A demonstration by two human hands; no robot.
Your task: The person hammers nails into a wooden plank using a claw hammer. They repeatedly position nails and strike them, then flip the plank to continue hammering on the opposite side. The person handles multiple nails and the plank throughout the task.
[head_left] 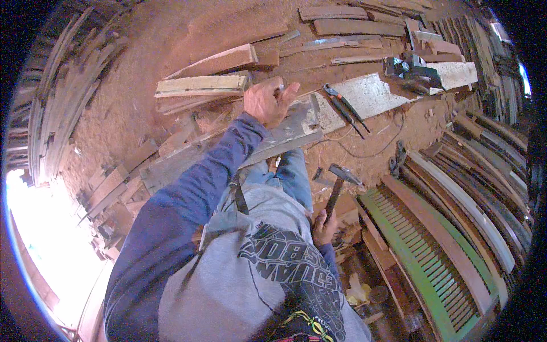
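My left hand [268,104] is held out over the far edge of a weathered grey wooden beam [290,137]. Its thumb stands apart from the fingers, which are partly hidden, and nothing shows in its grip. Just beyond it, the end of a pale sawn block [199,86] lies close to my knuckles. Low at my right side, my right hand [325,228] is closed round the handle of a hammer [341,175], the metal head pointing up and away from me. Pliers with dark handles [346,109] lie on a pale, speckled board [370,100] to the right of my left hand.
A dark power tool [414,72] sits at the right end of the speckled board, and a thin cable [373,155] trails over the dusty ground. At right lean a green slatted panel [416,265] and many planks. More boards [68,97] are stacked at left.
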